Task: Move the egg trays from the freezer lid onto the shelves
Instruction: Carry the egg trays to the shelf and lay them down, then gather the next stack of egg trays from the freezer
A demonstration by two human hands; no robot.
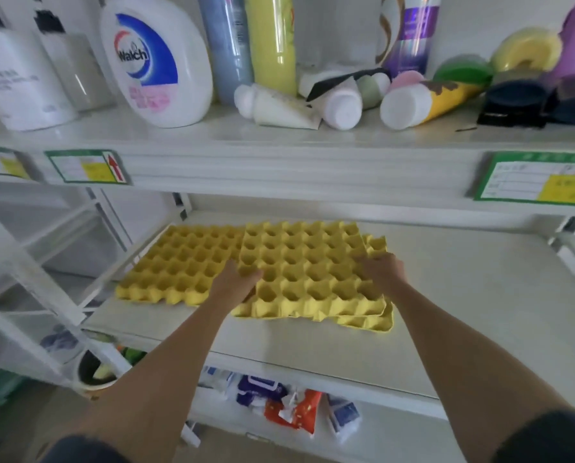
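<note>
Shelving: white store racks, and the middle shelf (446,289) carries all the action.
Top tray (306,272): yellow, empty cups, sitting on a stack of trays near the shelf's front edge, skewed a little off the tray beneath.
Lower tray (376,320): its corner pokes out at the stack's front right.
Second tray (179,262): flat on the shelf to the left, its right edge tucked under the stack.
Left hand (234,284): fingers clamped on the top tray's left edge.
Right hand (381,270): closed over the top tray's right edge.
Upper shelf (279,135): a white Walch bottle (155,58), tall bottles, tubes lying down.
Bottom shelf: loose packets (279,402), blurred.
</note>
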